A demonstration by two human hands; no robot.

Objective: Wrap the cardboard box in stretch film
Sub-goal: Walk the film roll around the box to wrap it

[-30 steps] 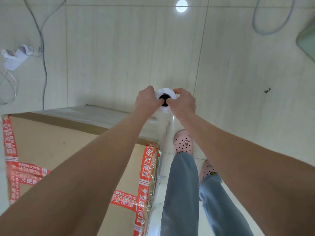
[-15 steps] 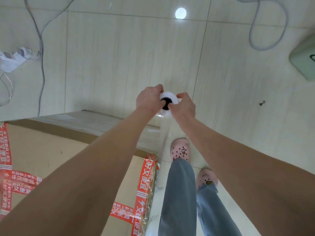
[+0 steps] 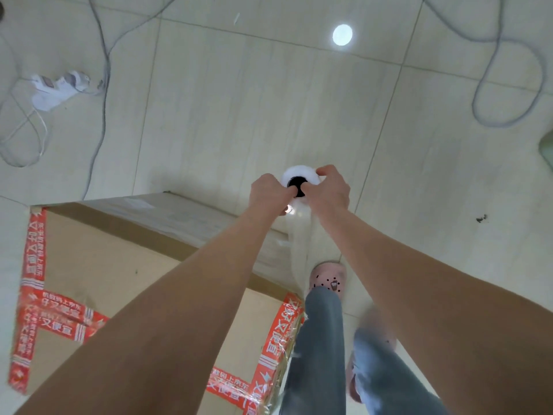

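So the left hand (image 3: pixel 269 191) and right hand (image 3: pixel 332 190) are both curled tight on the top end of the stretch film roll (image 3: pixel 299 175), held upright just off the cardboard box's (image 3: pixel 98 274) far right corner. The box is sitting on the floor (image 3: pixel 239 100).

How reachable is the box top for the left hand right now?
Probably yes, if it lets go: the left hand grips the film roll beside the box, its forearm crossing above the top, nothing between.
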